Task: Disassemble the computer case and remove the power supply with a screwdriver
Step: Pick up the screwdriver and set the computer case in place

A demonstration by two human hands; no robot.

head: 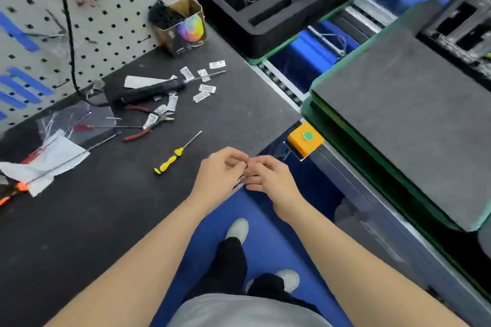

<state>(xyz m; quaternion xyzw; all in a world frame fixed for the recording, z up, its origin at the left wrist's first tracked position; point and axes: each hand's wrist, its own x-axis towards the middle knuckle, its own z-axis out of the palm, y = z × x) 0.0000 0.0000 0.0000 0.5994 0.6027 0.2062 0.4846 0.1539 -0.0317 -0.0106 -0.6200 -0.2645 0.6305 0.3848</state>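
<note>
The dark bench [239,103] stretches out to the left of and beyond both grips. To the right of the right grip, and farther away, a grey foam slab [411,114] lies on stacked green trays. A white pegboard [111,21] stands far beyond and to the left of the left grip, and a black foam tray [279,21] sits well beyond both, straight ahead.

The left grip [220,170] and the right grip [268,178] meet over the bench's near edge. Their fingers are curled and the fingertips touch. Whether anything is pinched between them I cannot tell.

Far beyond the left grip, a cardboard box [186,29] of black ties leans by the pegboard. Nearer than the box, a black electric driver [151,91] lies flat. Red-handled pliers [148,122] lie between that driver and the left grip, off to its left.

The yellow-handled screwdriver [170,160] lies on the bench just left of the left grip, untouched. Its shaft points away and to the right.

An orange button box [305,141] sits just beyond and to the right of the right grip. Small white sachets [207,88] are scattered well beyond the left grip, by the driver's tip.
</note>
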